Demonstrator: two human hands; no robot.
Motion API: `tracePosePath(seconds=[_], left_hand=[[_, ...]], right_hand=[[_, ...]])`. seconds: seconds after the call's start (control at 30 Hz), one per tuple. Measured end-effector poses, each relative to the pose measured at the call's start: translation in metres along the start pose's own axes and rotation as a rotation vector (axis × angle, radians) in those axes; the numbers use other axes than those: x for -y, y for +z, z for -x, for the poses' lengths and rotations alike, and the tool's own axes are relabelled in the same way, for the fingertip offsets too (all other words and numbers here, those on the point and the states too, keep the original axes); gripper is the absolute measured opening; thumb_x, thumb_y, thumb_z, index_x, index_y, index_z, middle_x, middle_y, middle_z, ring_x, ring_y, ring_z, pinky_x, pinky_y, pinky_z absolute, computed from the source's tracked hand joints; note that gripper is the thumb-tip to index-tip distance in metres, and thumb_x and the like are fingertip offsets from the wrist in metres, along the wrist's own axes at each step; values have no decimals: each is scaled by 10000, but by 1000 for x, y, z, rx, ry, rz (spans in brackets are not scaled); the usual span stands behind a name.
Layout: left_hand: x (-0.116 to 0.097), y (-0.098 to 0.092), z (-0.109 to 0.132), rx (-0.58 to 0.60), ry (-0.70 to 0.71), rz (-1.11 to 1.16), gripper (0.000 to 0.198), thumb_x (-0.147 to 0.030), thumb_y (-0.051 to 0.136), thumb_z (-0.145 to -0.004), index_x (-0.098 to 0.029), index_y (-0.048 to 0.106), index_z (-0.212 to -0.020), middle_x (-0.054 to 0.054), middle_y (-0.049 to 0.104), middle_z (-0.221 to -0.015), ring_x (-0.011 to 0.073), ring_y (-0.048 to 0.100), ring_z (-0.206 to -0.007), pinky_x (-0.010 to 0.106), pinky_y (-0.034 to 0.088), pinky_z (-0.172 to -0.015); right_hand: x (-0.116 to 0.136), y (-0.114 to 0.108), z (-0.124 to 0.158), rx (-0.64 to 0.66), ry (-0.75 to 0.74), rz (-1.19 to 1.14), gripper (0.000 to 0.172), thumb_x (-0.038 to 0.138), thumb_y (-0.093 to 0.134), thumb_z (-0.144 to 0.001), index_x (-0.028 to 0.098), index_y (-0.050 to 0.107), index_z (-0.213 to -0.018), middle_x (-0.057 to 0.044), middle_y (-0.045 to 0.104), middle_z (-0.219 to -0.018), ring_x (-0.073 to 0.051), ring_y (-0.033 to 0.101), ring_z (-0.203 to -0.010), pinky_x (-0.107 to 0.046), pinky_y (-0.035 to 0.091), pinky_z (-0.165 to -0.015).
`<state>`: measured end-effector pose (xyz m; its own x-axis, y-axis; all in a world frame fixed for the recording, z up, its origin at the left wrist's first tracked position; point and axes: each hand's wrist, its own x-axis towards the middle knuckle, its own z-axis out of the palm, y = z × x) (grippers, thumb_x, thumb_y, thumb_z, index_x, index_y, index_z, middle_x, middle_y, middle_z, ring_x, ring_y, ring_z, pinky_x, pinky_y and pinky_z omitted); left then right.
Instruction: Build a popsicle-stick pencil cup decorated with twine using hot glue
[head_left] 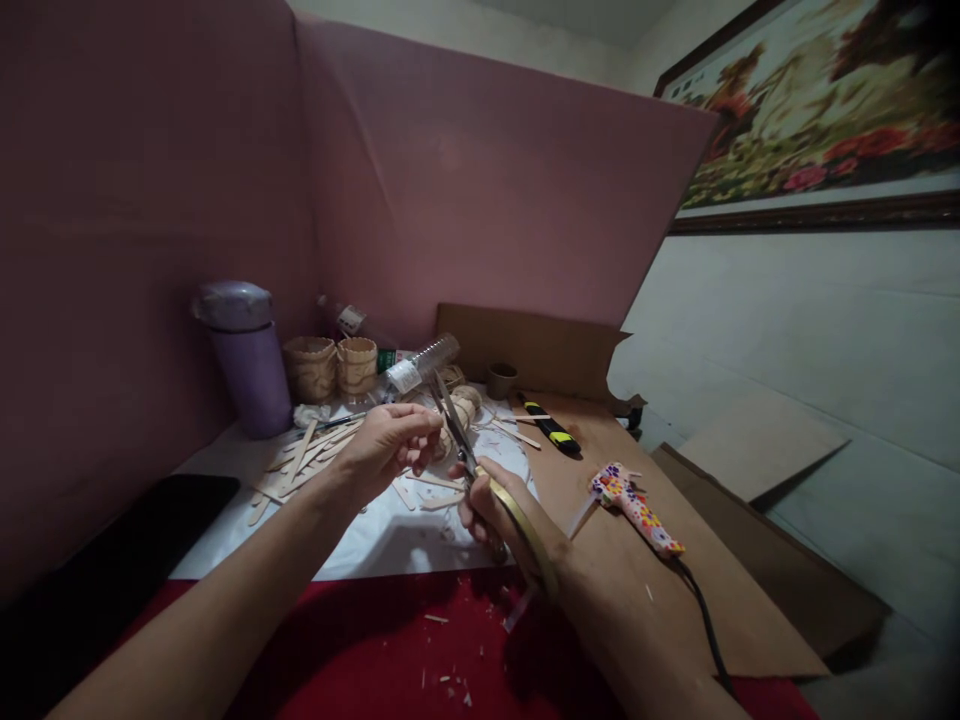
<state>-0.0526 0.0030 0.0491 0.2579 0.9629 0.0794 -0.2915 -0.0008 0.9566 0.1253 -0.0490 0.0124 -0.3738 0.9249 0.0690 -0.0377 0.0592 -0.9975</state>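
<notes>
My right hand (504,520) grips a pair of scissors (459,440) with gold handles, its blades open and pointing up and away. My left hand (390,440) is pinched shut just left of the blades, holding a small wooden piece that I cannot make out clearly. Below both hands lies a white sheet (375,535) strewn with flat wooden sticks (300,465) and offcuts.
A purple flask (247,355), two small stick-built baskets (334,368) and a lying plastic bottle (420,365) stand at the back. A flowered glue gun (634,505) with a black cord and a black-yellow cutter (551,428) lie on brown cardboard (675,600) to the right. A pink screen rises behind.
</notes>
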Motion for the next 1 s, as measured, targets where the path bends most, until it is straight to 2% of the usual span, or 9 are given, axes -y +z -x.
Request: tracePosePath(seconds=[0.23, 0.4, 0.73, 1.0], left_hand=[[-1, -3, 0, -37, 10, 13, 212, -262, 801, -612, -122, 643, -601, 3, 585, -510, 76, 464, -379, 198, 319, -350], [-3, 0, 1, -56, 16, 12, 219, -255, 815, -584, -115, 646, -593, 7, 584, -497, 79, 464, -372, 198, 321, -342], [-5, 6, 1, -121, -1, 20, 257, -260, 833, -522, -109, 628, -560, 14, 595, -477, 78, 468, -340, 189, 334, -318], [-8, 6, 2, -93, -1, 11, 252, -244, 824, -500, -111, 611, -518, 5, 575, -460, 76, 448, -321, 191, 327, -299]], right_hand=[[-2, 0, 1, 9, -2, 53, 770, 885, 570, -672, 201, 537, -1024, 57, 495, -630, -49, 323, -429, -164, 252, -359], [3, 2, 3, 16, 5, 29, 800, 894, 597, -629, 196, 550, -1019, 56, 488, -639, -49, 312, -437, -171, 242, -354], [-4, 1, -1, -49, 19, 102, 918, 908, 574, -629, 144, 606, -1137, 48, 512, -609, -55, 367, -398, -192, 332, -367], [-4, 0, 2, -54, -40, 142, 921, 912, 583, -614, 128, 632, -1093, 92, 329, -534, -66, 287, -430, -206, 245, -386]])
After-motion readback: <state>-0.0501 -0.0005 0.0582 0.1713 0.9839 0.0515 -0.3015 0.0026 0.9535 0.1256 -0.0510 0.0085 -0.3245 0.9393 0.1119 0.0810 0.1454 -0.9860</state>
